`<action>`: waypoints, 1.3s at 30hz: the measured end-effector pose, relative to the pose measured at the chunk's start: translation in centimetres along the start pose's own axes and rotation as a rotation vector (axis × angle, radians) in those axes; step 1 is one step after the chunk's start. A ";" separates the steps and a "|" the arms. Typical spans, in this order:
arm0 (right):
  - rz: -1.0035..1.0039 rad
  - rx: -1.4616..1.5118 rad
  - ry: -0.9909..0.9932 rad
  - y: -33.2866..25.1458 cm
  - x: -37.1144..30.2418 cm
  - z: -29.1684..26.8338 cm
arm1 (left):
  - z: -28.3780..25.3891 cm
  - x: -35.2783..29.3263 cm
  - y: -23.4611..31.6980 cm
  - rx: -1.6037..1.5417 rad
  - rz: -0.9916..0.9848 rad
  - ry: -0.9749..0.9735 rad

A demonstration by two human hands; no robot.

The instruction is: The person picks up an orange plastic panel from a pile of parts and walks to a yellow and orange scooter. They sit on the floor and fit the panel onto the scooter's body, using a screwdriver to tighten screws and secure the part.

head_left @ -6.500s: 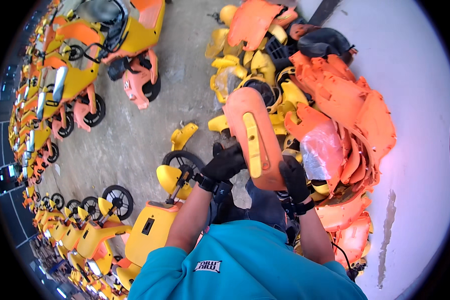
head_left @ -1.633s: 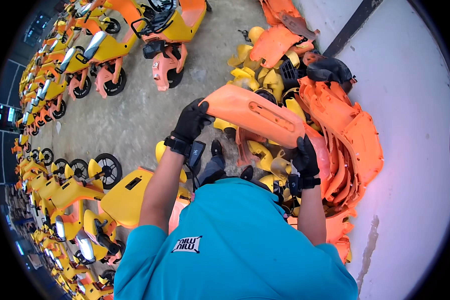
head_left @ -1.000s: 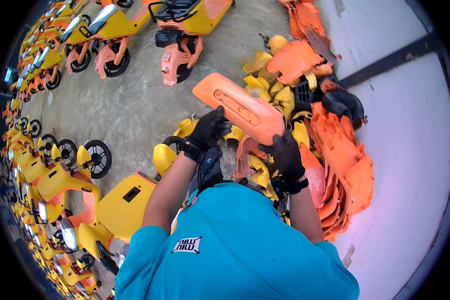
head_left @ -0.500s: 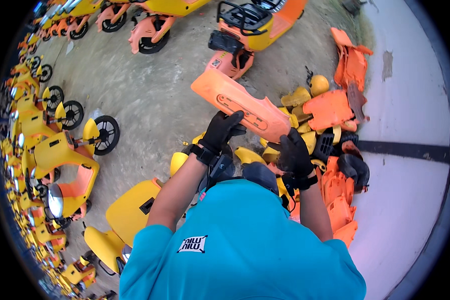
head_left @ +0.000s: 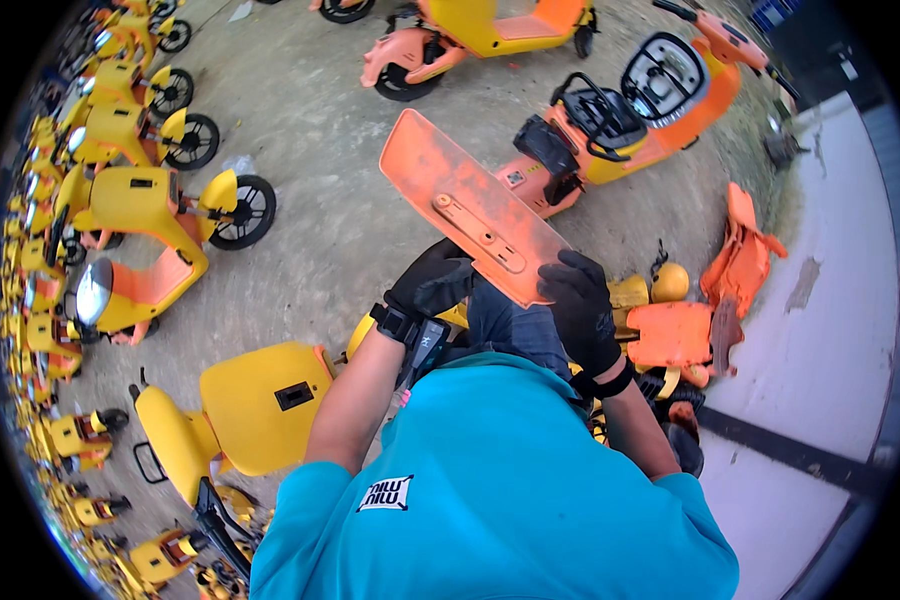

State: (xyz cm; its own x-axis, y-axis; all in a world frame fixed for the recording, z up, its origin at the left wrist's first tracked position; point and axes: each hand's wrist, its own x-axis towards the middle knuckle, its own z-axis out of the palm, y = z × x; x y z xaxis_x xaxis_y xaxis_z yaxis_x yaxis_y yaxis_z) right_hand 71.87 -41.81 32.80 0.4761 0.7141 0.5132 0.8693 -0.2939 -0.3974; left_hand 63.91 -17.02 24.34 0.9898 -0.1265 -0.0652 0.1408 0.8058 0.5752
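Note:
Between my two black-gloved hands is an orange plastic scooter panel [head_left: 450,170], long, tilted and stained dark in patches. A long oval recess with holes runs along its lower part. My left hand [head_left: 430,282] is closed on the panel's lower edge, its fingertips partly hidden behind it. At the panel's lower right end, my right hand [head_left: 582,312] grips the corner, fingers bent over it. Just beyond the panel stands an orange and yellow scooter [head_left: 610,130] with a black rack and its rear wheel area covered in pink-orange plastic.
Orange and yellow loose body parts [head_left: 670,333] lie heaped at my right, by the white wall [head_left: 820,250]. Rows of yellow scooters [head_left: 140,220] line the left side. A yellow scooter [head_left: 260,410] stands close at my left. Concrete floor [head_left: 300,130] lies between.
My view has turned and shifted, so the parts heap now sits lower right and the black-racked scooter farther right. The panel, still in both hands, has tilted more steeply and shows more of its stained face.

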 end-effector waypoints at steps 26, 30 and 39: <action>-0.072 0.612 -0.485 15.1 34.6 24.5 | -18.8 13.5 26.1 0.020 0.149 0.857; -0.185 0.739 -0.664 16.2 40.8 29.4 | -22.7 13.4 31.6 0.140 0.241 0.953; -0.244 0.598 -0.680 12.6 60.4 45.5 | -37.5 15.5 48.5 0.206 0.380 1.199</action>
State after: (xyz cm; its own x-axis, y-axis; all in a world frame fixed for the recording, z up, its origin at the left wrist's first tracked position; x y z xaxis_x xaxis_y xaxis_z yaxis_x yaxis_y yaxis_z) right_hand 105.51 26.50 24.22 -0.0542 0.9866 0.1541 0.6319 0.1534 -0.7597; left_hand 86.87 41.80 20.66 0.3806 0.7778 -0.5001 -0.0534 0.5584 0.8279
